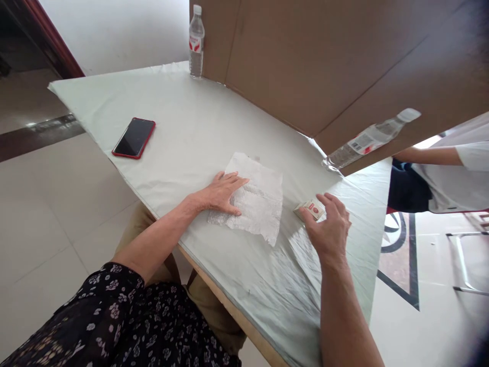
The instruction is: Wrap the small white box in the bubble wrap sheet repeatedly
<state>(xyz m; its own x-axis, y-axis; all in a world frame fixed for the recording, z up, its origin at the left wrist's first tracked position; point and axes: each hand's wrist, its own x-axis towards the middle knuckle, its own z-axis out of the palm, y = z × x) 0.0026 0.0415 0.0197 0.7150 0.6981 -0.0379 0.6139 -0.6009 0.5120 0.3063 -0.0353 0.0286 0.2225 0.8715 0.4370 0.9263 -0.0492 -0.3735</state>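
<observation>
A crumpled white translucent sheet (262, 204) lies flat on the cloth-covered table (171, 112). My left hand (225, 193) rests on the sheet's left part, palm down with fingers spread. To the right of the sheet sits a small light-coloured box (313, 209) with a red mark on top. Around this box my right hand (328, 221) is held with thumb and fingers apart, the thumb at its near side and the fingers by its right side. Whether the thumb touches the box is hard to tell.
A phone (134, 137) with a red case lies at the left. One bottle (196, 43) stands upright at the back; another bottle (370, 140) is at the right, both beside a large brown cardboard panel (290, 61). Beyond it, a person's arm (428, 155) shows.
</observation>
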